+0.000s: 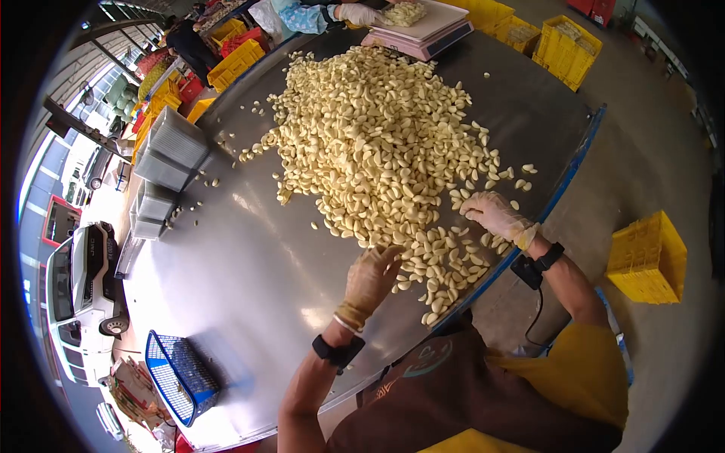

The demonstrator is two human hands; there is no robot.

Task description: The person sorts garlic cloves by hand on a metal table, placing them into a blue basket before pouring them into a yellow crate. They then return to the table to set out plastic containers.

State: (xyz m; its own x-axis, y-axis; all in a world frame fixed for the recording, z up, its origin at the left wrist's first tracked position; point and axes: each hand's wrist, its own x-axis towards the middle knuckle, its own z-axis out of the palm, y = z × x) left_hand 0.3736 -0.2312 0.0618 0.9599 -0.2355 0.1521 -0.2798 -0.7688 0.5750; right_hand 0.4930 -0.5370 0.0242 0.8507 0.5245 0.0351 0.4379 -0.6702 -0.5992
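A large heap of peeled, pale garlic cloves [370, 128] spreads over the metal table [257, 249]. At the heap's near edge is my left hand [370, 279], in a thin translucent glove, with its fingers bent against the cloves; whether it grips any is hidden. To the right, my right hand [495, 215], gloved too, reaches over the heap's right edge with its fingertips down at the cloves; what lies under them cannot be made out. Looser cloves [445, 264] lie between the two hands, near the table's blue edge.
A blue basket [181, 377] stands at the near left, stacked clear plastic containers [170, 151] at the far left. Across the table a co-worker's gloved hand [359, 13] is beside a scale [423, 34] bearing cloves. Yellow crates [646, 257] stand on the floor at the right.
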